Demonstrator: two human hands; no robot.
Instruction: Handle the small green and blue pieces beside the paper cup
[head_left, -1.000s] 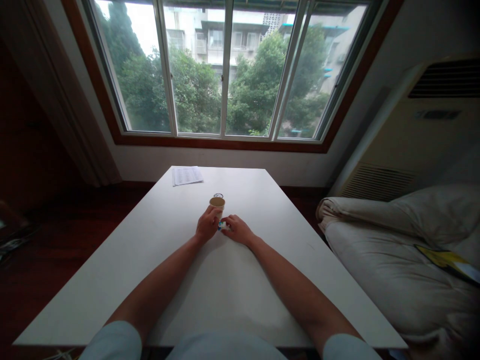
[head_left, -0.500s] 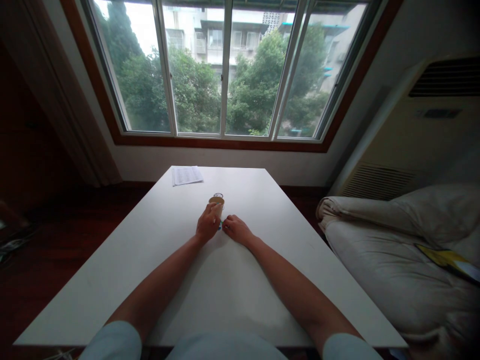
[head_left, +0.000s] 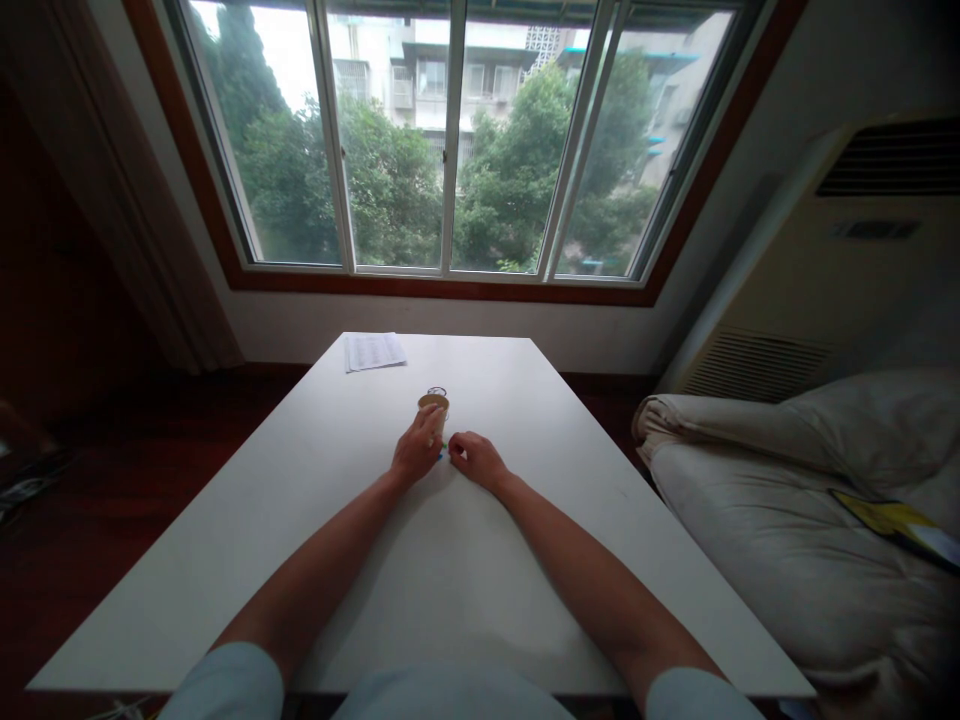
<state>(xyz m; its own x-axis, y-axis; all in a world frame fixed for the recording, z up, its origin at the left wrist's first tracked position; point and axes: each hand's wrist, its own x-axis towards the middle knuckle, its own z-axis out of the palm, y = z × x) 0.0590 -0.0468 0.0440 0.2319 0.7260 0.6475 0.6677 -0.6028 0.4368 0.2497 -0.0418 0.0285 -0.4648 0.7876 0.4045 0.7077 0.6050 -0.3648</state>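
A tan paper cup (head_left: 433, 401) stands upright near the middle of the white table (head_left: 480, 560). My left hand (head_left: 415, 450) is wrapped around its near left side, covering much of it. Just right of the cup, my right hand (head_left: 477, 460) rests low at the tabletop with thumb and fingertips pinched together. Whatever lies between those fingertips is too small to make out. In the gap between both hands show small blue and green bits (head_left: 442, 454), partly hidden. Thin dark loops (head_left: 436, 391) show behind the cup.
Printed papers (head_left: 375, 351) lie at the table's far left corner. Beyond the far edge is a wall with a window (head_left: 442, 160). A padded beige couch (head_left: 735, 500) with a yellow item (head_left: 892, 520) stands to the right, beside a floor air conditioner (head_left: 817, 260).
My right hand has shifted very slightly right, away from the cup, and its fingers have curled more. The left hand stays on the cup.
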